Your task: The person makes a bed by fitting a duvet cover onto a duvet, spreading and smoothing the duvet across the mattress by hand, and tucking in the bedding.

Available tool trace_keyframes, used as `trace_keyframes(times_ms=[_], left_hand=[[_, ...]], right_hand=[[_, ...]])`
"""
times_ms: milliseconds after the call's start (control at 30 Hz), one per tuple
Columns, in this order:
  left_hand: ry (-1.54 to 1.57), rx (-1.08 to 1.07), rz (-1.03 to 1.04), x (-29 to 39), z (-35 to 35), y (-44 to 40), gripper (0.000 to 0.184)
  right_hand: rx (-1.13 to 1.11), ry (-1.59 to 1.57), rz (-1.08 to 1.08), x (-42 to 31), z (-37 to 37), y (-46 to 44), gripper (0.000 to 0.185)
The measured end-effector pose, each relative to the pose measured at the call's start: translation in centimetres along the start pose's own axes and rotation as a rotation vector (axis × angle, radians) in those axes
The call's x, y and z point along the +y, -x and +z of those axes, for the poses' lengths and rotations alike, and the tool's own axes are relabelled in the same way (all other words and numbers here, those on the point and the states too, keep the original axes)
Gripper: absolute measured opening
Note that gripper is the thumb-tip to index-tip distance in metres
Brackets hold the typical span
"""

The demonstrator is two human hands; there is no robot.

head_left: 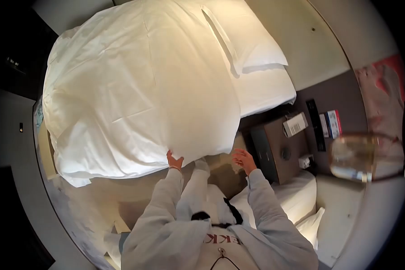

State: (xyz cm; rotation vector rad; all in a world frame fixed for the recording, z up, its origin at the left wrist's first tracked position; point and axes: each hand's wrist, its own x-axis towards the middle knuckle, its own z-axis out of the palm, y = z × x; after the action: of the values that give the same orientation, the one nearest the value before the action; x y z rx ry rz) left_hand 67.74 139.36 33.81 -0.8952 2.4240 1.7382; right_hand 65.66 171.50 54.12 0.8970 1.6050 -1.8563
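Note:
A white duvet [135, 85] with some wrinkles covers most of the bed, its near edge hanging in front of me. My left hand [174, 160] is at that near edge, thumb and fingers apart, nothing seen in it. Farther right, past the duvet's corner, my right hand [243, 159] is raised over the floor with its fingers loosely bent and apart, holding nothing. A white pillow [256, 40] lies at the head of the bed on the white sheet [265, 90].
Right of the bed stands a nightstand [283, 146] with a white box [295, 125] on it. A second bed [297, 193] is at the lower right. A lamp [355, 157] juts out at the right. Carpet [139, 191] shows beside the bed.

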Motion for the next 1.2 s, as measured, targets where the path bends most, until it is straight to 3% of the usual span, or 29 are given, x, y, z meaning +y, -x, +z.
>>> trace_keyframes(times_ms=[100, 133, 167, 233, 267, 300, 333, 367, 400, 433, 467, 500, 533, 567, 600, 633, 667, 700, 800, 900, 933, 1033, 1067, 1100, 1167, 1200], left_hand=[[-0.128, 0.073, 0.018, 1.0, 0.9, 1.6, 0.086], [-0.167, 0.135, 0.056, 1.7, 2.0, 0.4, 0.087], [-0.207, 0.169, 0.020, 2.1, 2.6, 0.1, 0.083], [-0.300, 0.276, 0.004, 4.4, 3.7, 0.1, 0.085], [-0.321, 0.278, -0.019, 4.3, 4.0, 0.7, 0.085], [-0.302, 0.391, -0.025, 4.3, 4.3, 0.5, 0.086], [-0.276, 0.506, -0.019, 4.3, 5.3, -0.4, 0.088], [-0.160, 0.469, 0.014, 1.4, 5.9, -1.5, 0.092], [-0.067, 0.501, 0.027, 1.0, 6.4, -1.9, 0.079], [0.025, 0.538, 0.035, 1.1, 7.1, -1.8, 0.066], [-0.056, 0.356, -0.075, 1.1, 6.4, -1.7, 0.046], [-0.139, 0.167, -0.183, 2.6, 5.5, -1.3, 0.027], [0.050, 0.216, -0.276, 5.0, 6.0, -0.5, 0.007], [0.043, 0.224, -0.283, 5.0, 6.2, 0.7, 0.007], [0.218, 0.191, -0.344, 4.8, 6.0, 2.0, 0.007], [0.398, 0.155, -0.397, 5.8, 6.2, 3.3, 0.014], [0.585, 0.256, -0.491, 7.0, 6.9, 5.0, 0.029], [0.591, 0.263, -0.487, 8.6, 7.0, 6.6, 0.029], [0.720, -0.051, -0.352, 14.0, 6.5, 12.0, 0.056], [0.888, -0.034, -0.401, 22.2, 6.6, 14.7, 0.060], [0.843, 0.004, -0.431, 22.5, 6.2, 15.1, 0.061], [0.107, 0.024, -0.439, 10.2, 6.1, 14.0, 0.041], [-0.126, 0.021, -0.478, 13.3, 6.7, 12.6, 0.038], [-0.115, 0.031, -0.471, 15.9, 6.7, 13.5, 0.038], [0.154, -0.004, -0.161, 20.4, 6.1, 14.9, 0.039], [0.323, 0.069, -0.118, 20.2, 6.3, 15.8, 0.041]], right_hand=[[0.031, 0.045, -0.057, -1.1, -1.5, -6.2, 0.037], [-0.002, 0.087, -0.085, -0.2, -3.4, -9.8, 0.055], [-0.017, 0.083, -0.077, 1.1, -4.9, -13.7, 0.055], [0.145, 0.467, -0.383, 4.1, -7.3, -18.5, 0.079], [0.108, 0.538, -0.373, 5.2, -8.2, -20.4, 0.094], [0.099, 0.536, -0.363, 5.2, -8.0, -20.7, 0.094], [0.077, 0.744, -0.337, 4.1, -7.5, -21.3, 0.095], [0.056, 0.956, -0.309, 2.7, -7.0, -22.0, 0.096], [0.046, 0.967, -0.311, 2.1, -6.4, -22.6, 0.096], [-0.023, 0.868, -0.478, 1.9, -5.9, -23.1, 0.087], [-0.098, 0.761, -0.635, 1.8, -5.8, -23.2, 0.079], [-0.115, 0.766, -0.623, 1.7, -5.9, -23.4, 0.079], [-0.244, 0.625, -0.409, 1.2, -6.1, -23.9, 0.069], [-0.364, 0.476, -0.190, 1.0, -6.3, -23.8, 0.059], [-0.332, 0.463, -0.207, 0.9, -6.6, -23.0, 0.042], [-0.336, 0.458, -0.204, 0.3, -7.2, -21.6, 0.042], [-0.318, 0.447, -0.215, -0.5, -7.9, -20.1, 0.043], [-0.303, 0.440, -0.226, -1.5, -8.6, -18.3, 0.043], [-0.320, 0.432, -0.158, -7.0, -12.3, -13.1, 0.037], [-0.374, 0.377, -0.199, -12.3, -15.0, -8.3, 0.034], [-0.405, 0.327, -0.207, -11.9, -16.0, -8.2, 0.032], [-0.319, 0.522, -0.176, -7.2, -16.7, -10.2, 0.030], [-0.260, 0.574, -0.156, -5.7, -16.2, -11.2, 0.031], [-0.257, 0.616, -0.171, -3.6, -16.9, -12.8, 0.033], [-0.186, 0.475, -0.391, -2.4, -17.0, -13.4, 0.034], [-0.232, 0.335, -0.288, -2.1, -17.5, -13.5, 0.030]])
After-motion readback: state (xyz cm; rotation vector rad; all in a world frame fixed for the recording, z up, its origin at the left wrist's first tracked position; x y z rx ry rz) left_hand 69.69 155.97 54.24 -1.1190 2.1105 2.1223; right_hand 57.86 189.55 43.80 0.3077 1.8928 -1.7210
